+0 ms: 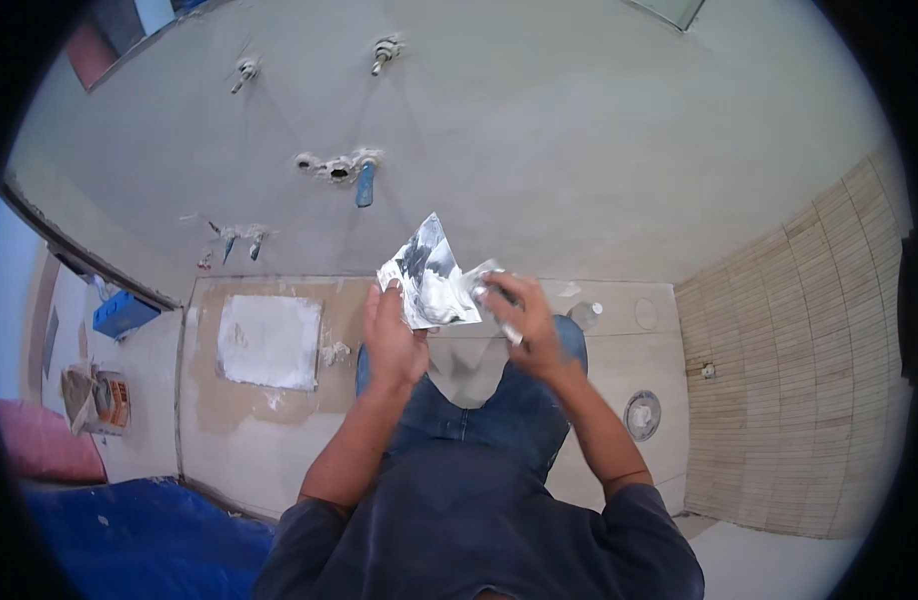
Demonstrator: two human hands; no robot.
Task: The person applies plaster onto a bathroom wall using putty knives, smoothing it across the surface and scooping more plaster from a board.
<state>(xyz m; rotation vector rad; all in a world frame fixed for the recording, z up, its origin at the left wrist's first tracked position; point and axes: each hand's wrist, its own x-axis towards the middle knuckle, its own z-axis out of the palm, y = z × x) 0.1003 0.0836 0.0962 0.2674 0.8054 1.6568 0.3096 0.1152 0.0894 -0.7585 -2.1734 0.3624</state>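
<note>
My left hand grips the lower left edge of a shiny silvery sheet, held up at an angle above my knees. White paste is smeared over the sheet's lower part. Close by its right edge, my right hand is closed around a small silvery spreader. The spreader's far end lies beside the paste; motion blur hides whether it touches. Its exact shape is partly covered by my fingers.
Ahead, the grey wall carries pipe stubs and a blue plug. A white patch marks the floor at left, near a bucket and a blue box. A clear container and round drain are at right.
</note>
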